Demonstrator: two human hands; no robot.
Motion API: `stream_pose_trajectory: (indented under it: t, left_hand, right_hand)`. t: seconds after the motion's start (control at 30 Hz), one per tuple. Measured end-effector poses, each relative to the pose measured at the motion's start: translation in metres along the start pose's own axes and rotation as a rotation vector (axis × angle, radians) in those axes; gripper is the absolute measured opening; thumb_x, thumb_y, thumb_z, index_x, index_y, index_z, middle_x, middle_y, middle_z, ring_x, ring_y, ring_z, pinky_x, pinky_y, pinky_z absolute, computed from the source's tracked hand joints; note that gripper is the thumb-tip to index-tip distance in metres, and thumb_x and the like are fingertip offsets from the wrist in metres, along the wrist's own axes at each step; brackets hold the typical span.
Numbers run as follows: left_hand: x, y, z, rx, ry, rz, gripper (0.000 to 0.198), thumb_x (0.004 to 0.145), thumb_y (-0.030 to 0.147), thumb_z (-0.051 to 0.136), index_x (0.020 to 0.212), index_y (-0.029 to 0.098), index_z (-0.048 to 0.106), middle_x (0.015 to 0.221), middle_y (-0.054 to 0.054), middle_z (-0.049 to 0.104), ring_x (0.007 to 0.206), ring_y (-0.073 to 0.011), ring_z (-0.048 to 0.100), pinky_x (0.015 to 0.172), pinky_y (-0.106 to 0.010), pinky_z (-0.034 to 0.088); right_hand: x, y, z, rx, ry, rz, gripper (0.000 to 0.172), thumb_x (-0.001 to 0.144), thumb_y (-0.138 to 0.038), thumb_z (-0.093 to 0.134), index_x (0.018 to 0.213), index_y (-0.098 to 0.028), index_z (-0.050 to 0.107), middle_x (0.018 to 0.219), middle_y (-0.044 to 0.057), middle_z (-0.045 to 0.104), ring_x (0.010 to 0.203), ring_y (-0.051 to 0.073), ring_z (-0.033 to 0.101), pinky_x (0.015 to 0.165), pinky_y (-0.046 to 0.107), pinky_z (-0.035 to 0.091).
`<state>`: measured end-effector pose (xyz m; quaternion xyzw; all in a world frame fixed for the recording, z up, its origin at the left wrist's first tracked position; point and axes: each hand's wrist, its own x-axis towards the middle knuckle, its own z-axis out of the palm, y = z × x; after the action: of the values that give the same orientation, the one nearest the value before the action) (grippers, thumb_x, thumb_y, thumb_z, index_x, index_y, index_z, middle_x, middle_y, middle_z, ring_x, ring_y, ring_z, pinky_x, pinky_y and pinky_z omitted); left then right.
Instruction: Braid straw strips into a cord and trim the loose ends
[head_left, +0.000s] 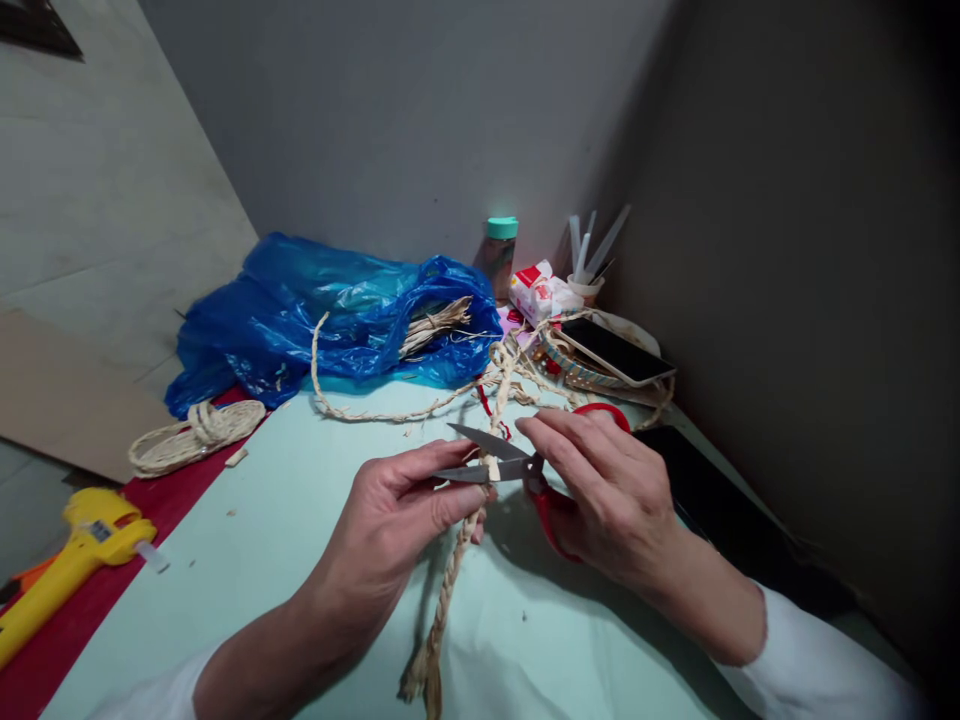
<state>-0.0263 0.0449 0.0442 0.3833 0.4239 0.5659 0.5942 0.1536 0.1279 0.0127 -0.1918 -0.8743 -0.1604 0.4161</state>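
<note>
Left hand (397, 515) pinches a straw-coloured braided fibre cord (450, 580) above a mint-green tabletop (247, 520), right hand (615, 495) grips red-handled metal scissors (514, 469), blades (487, 441) parted across the cord, crumpled blue plastic bag (300, 310) behind.

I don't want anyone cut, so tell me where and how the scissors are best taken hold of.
Take the scissors by the red handles, coming from the right, where the right hand is. The open blades point left, at the braided cord and close to the left hand, so the blade side looks like the wrong one to grip.
</note>
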Motion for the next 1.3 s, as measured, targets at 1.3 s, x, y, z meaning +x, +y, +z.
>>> stream_pose_trajectory:
  t: [1.3]
  left_hand:
    - [0.000, 0.010, -0.004, 0.146, 0.263, 0.091, 0.026, 0.074, 0.022, 0.076, 0.099, 0.019, 0.078, 0.104, -0.008, 0.072, 0.098, -0.0219, 0.064, 0.078, -0.025, 0.049]
  right_hand:
    - [0.002, 0.013, -0.007, 0.105, -0.165, 0.151, 0.032, 0.080, -0.020, 0.064, 0.111, -0.015, 0.059, 0.104, 0.011, 0.066, 0.089, 0.022, 0.063, 0.073, 0.034, 0.052]
